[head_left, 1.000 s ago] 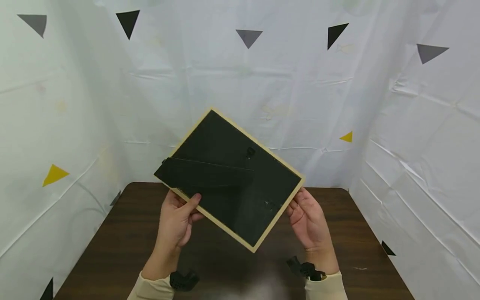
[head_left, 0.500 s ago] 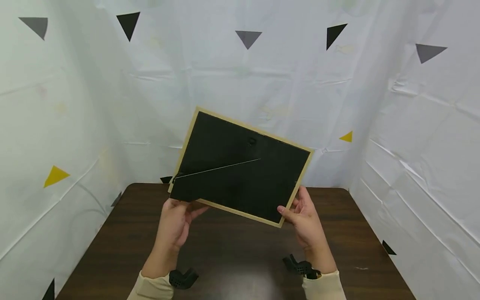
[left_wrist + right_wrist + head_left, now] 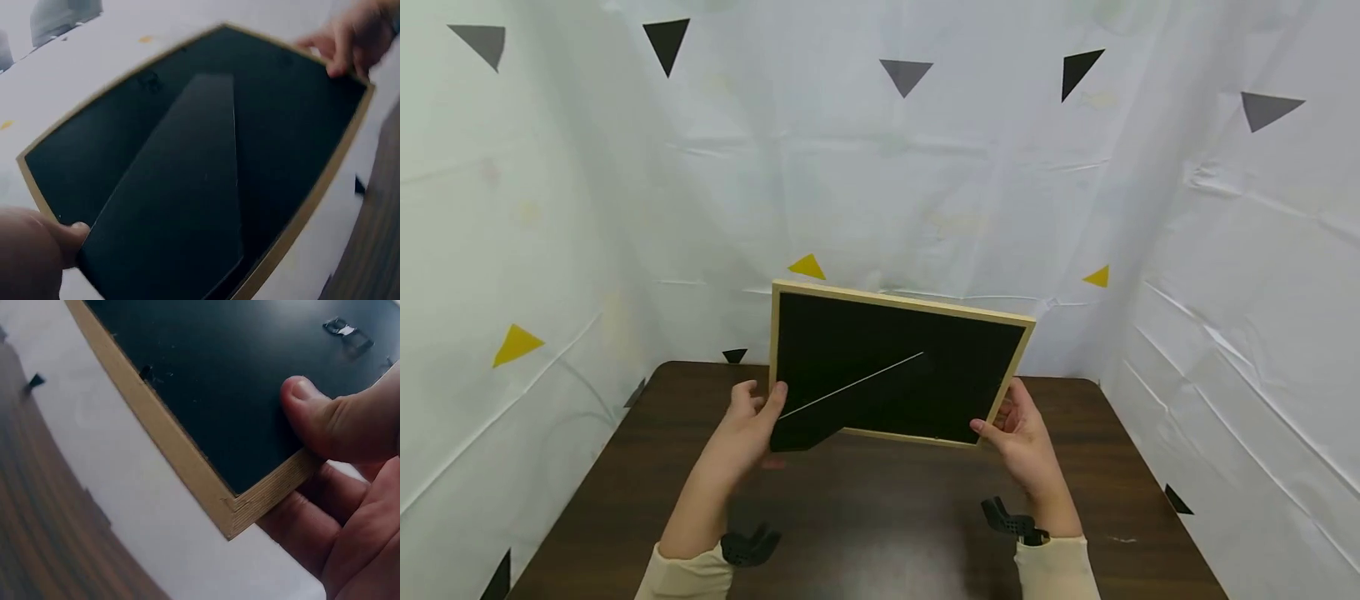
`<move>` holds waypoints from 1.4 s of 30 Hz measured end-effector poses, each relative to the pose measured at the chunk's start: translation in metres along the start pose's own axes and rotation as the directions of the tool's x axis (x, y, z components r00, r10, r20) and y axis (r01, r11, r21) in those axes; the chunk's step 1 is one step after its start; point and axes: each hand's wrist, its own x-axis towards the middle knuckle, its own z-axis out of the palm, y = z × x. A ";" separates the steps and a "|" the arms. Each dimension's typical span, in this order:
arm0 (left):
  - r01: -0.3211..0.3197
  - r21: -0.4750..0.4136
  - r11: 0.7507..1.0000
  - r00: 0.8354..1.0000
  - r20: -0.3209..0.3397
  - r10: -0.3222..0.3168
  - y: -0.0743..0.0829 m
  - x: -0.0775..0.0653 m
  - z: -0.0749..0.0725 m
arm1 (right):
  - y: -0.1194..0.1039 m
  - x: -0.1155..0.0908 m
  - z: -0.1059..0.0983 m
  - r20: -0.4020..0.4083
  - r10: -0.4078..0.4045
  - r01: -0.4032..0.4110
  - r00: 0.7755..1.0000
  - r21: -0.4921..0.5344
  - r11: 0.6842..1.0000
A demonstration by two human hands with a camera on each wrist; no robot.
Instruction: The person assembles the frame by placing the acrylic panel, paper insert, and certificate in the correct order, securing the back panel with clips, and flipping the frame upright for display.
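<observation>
A picture frame (image 3: 880, 333) with a light wooden rim and a black back is held up above the table, its back toward me. Its black easel stand (image 3: 187, 175) leans out from the backing toward the lower left. My left hand (image 3: 748, 425) grips the left side, thumb over the edge of the back. At the lower right corner, my right hand (image 3: 1022, 437) pinches the rim, its thumb (image 3: 312, 412) pressed on the black backing and its fingers behind. A small metal hanger (image 3: 347, 332) shows on the backing in the right wrist view. The front is hidden.
Below the frame lies a dark wood-grain table (image 3: 880, 517). White sheeting (image 3: 970, 167) with black, grey and yellow triangles hangs behind and at both sides. A black wrist mount (image 3: 751, 546) sits at the left cuff.
The picture frame has turned from a steep slant to nearly level, its top tipping lower. My left hand has shifted from the lower edge to the left side; my right thumb has come onto the backing.
</observation>
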 end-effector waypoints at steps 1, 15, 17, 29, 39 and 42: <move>-0.001 0.098 0.995 0.998 -0.061 0.007 0.000 0.001 0.000 | 0.003 0.000 0.000 -0.006 -0.003 0.003 1.000 -0.014 1.000; -0.099 0.450 0.888 0.995 0.017 0.102 -0.004 0.008 0.026 | 0.047 0.004 0.005 -0.028 0.061 -0.064 0.998 -0.098 0.993; -0.119 0.489 0.864 0.993 0.044 0.112 -0.006 0.010 0.031 | 0.052 0.004 0.005 -0.032 0.063 -0.066 0.997 -0.091 0.994; -0.232 0.469 0.852 0.967 0.206 0.150 -0.013 0.010 0.044 | 0.078 0.009 0.012 -0.100 0.102 -0.114 0.990 -0.117 0.987; -0.292 0.499 0.816 0.938 0.317 0.141 -0.018 0.008 0.052 | 0.088 0.011 0.022 -0.223 0.026 -0.093 0.975 -0.298 0.950; -0.289 0.541 0.790 0.938 0.327 0.119 -0.023 0.009 0.054 | 0.089 0.010 0.025 -0.225 0.032 -0.113 0.974 -0.355 0.928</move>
